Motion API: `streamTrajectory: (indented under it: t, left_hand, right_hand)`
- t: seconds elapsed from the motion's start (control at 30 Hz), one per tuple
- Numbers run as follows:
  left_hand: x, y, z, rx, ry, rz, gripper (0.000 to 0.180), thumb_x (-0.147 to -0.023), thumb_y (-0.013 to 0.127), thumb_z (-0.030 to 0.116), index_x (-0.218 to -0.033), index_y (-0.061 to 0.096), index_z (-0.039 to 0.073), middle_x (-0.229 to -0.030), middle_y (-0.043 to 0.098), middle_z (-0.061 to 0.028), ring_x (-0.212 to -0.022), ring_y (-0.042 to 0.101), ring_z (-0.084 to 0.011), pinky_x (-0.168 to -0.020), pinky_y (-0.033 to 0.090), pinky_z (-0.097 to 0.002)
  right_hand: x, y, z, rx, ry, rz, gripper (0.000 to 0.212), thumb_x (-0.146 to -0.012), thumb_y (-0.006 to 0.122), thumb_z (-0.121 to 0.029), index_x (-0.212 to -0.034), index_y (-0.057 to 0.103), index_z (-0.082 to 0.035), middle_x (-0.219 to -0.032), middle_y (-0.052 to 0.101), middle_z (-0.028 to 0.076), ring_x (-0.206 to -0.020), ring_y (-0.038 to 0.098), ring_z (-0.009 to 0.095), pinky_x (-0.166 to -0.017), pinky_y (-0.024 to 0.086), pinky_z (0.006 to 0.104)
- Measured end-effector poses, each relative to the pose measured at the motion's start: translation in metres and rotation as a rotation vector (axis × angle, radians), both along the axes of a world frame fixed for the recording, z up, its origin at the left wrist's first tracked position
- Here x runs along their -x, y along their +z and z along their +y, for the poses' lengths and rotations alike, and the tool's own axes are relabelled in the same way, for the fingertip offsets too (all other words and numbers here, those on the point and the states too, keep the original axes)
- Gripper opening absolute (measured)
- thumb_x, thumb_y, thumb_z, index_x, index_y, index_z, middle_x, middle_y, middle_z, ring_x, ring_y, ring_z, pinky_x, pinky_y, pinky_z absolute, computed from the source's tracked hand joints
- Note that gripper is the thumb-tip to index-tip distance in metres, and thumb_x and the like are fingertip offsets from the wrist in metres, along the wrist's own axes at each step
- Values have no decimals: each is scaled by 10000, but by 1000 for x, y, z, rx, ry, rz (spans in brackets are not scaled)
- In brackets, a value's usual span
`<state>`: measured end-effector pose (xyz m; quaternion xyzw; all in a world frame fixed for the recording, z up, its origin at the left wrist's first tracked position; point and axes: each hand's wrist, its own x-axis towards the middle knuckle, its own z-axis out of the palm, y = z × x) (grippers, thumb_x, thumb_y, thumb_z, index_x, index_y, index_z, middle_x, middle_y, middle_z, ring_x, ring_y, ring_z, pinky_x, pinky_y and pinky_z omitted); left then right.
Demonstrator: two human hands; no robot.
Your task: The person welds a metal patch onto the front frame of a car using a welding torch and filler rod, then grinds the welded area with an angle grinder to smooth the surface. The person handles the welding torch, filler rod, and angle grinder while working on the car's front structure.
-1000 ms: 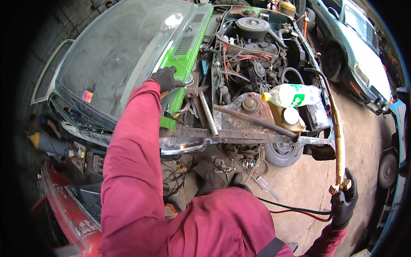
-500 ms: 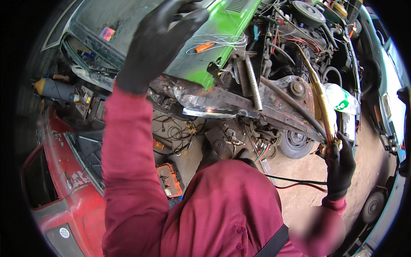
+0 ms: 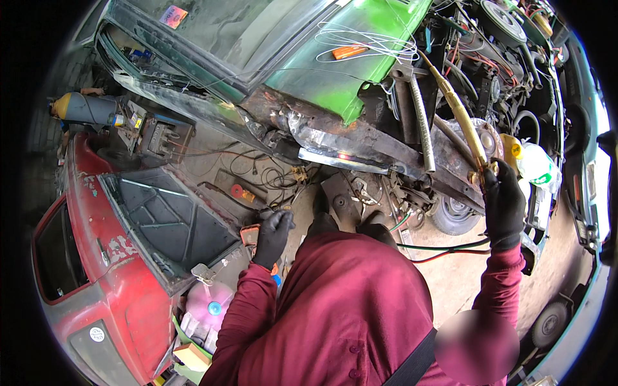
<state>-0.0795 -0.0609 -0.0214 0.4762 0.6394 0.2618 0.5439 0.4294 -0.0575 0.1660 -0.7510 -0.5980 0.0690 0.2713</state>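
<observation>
My right hand (image 3: 504,209), black-gloved, is wrapped round the valve end of a brass gas torch (image 3: 465,122). The torch's long body slants up and left over the engine bay. Low over the floor, my left hand (image 3: 275,237), also gloved, is curled closed; whatever its fingers may hold is hidden. A bright metal strip (image 3: 322,158) lies along the lower edge of the car body, with a small red-orange glowing spot. A hammer (image 3: 422,122) with a ribbed metal handle rests on the bodywork, left of the torch.
A looped wire coil (image 3: 393,48) and an orange-handled tool (image 3: 349,53) lie on the green fender (image 3: 309,80). Hoses (image 3: 444,247) run across the floor by my right arm. A red car door (image 3: 77,257) stands left, beside a pink-filled jug (image 3: 209,302). Tools and cables litter the floor.
My left hand has swung down from above the green fender to low beside my left leg, its fingers now curled. My right hand still grips the torch, slightly higher in view.
</observation>
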Motion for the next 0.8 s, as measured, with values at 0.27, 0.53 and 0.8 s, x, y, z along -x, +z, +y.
streamTrajectory:
  t: [0.27,0.53,0.8]
  left_hand:
    - [45,-81,-53,151,-131,84,302,-1086,647,286,-1127,713,-6,-927,720,-39,-883,691,-125,-827,540,-307]
    - [89,-122,-86,178,-114,240,370,-1056,646,375,-1048,748,19,-895,747,-104,-813,694,-177,-769,526,-349]
    - [137,-157,-109,164,-260,368,418,-1046,640,392,-1127,751,-3,-1035,780,-195,-995,754,-344,-872,556,-425]
  right_hand:
    - [-14,-26,28,-35,69,-5,237,-1068,685,-174,-1225,705,2,-1015,730,162,-917,714,274,-836,553,376]
    - [-27,-42,41,-16,136,-49,415,-1066,694,-185,-1452,650,-38,-1361,715,199,-1259,683,335,-1072,513,401]
    - [-7,-46,34,19,34,-155,507,-1030,745,-158,-1508,612,-53,-1265,717,185,-1089,685,323,-956,528,422]
